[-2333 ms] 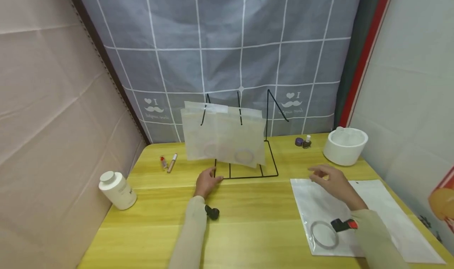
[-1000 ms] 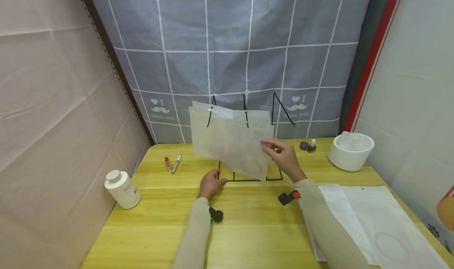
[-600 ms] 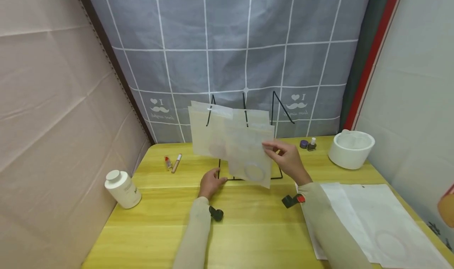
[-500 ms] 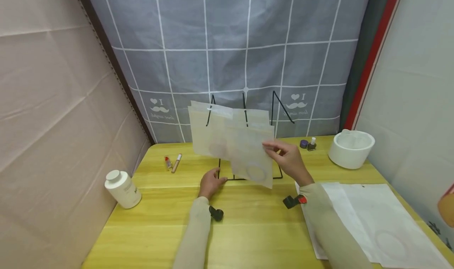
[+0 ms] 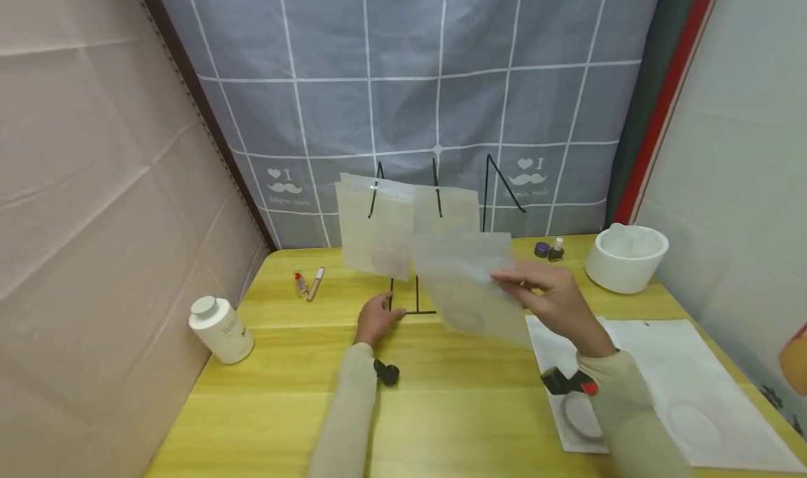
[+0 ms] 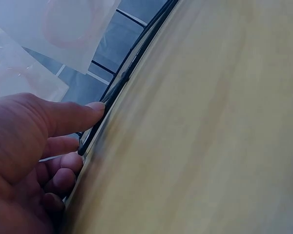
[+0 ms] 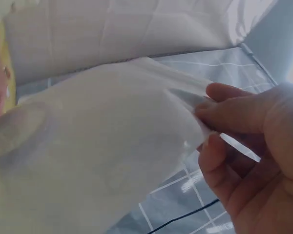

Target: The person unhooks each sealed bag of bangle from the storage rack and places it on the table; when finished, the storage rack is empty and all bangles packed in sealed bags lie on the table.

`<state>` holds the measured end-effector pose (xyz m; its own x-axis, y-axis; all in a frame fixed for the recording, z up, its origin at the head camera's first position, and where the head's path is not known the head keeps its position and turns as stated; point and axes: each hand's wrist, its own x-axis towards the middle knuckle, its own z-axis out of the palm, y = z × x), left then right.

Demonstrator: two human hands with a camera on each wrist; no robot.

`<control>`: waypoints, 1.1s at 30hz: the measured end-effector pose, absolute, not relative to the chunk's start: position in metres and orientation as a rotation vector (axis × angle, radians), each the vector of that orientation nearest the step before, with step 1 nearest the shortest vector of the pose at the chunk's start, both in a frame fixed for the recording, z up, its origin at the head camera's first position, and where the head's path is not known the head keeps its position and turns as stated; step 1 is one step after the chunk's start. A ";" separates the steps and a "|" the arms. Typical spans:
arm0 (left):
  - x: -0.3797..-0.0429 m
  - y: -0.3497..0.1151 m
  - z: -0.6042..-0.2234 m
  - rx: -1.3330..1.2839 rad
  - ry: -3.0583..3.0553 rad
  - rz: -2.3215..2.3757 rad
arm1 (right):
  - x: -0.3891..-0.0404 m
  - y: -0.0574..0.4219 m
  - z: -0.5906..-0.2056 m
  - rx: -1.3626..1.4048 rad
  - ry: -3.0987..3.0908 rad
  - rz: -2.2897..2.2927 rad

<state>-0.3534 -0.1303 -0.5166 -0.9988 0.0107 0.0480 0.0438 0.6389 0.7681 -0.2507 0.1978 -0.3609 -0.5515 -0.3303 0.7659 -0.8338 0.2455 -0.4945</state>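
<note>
A black wire rack (image 5: 486, 190) stands on the table with prongs pointing toward me. My left hand (image 5: 376, 320) grips its front left corner; in the left wrist view the thumb lies on the bottom bar (image 6: 136, 61) and the fingers curl beside it. Between thumb and fingers, my right hand (image 5: 555, 299) pinches the right edge of a translucent plastic bag (image 5: 463, 268), which tilts in front of the rack. A ring shape shows faintly through that bag. Two similar bags, a left bag (image 5: 362, 236) and a right bag (image 5: 459, 208), hang on the prongs.
White bags with ring shapes (image 5: 656, 366) lie at the right, partly under my right forearm. A white bowl (image 5: 624, 268), a small dark bottle (image 5: 555, 252) and a purple jar (image 5: 541, 249) stand behind. Two small tubes (image 5: 316, 284) and a white bottle (image 5: 222, 329) are at left.
My right hand came from the bags on the right to the rack, pinched a bag there and drew it off its prong, forward and right. My left hand stayed on the rack's corner.
</note>
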 end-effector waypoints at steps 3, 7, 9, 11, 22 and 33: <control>-0.354 -0.130 -0.517 -0.035 -2.802 -1.342 | -0.233 0.219 -0.368 1.043 -2.088 1.498; -0.353 -0.130 -0.517 -0.027 -2.795 -1.345 | -0.228 0.240 -0.394 0.688 -2.414 1.839; -0.352 -0.130 -0.517 -0.024 -2.797 -1.335 | -0.232 0.249 -0.413 0.453 -2.624 1.889; -0.351 -0.130 -0.516 -0.015 -2.800 -1.334 | -0.238 0.254 -0.431 0.250 -2.812 1.870; -0.349 -0.128 -0.512 -0.012 -2.799 -1.351 | -0.258 0.264 -0.483 0.227 -2.957 1.747; -0.351 -0.130 -0.513 -0.022 -2.800 -1.362 | -0.256 0.259 -0.483 0.279 -3.089 1.217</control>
<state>-0.3510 -0.1297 -0.5135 -0.9995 0.0005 0.0319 0.0254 0.6174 0.7862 -0.2562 0.2591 -0.4830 -0.9680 -0.2229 -0.1148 -0.0848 0.7219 -0.6868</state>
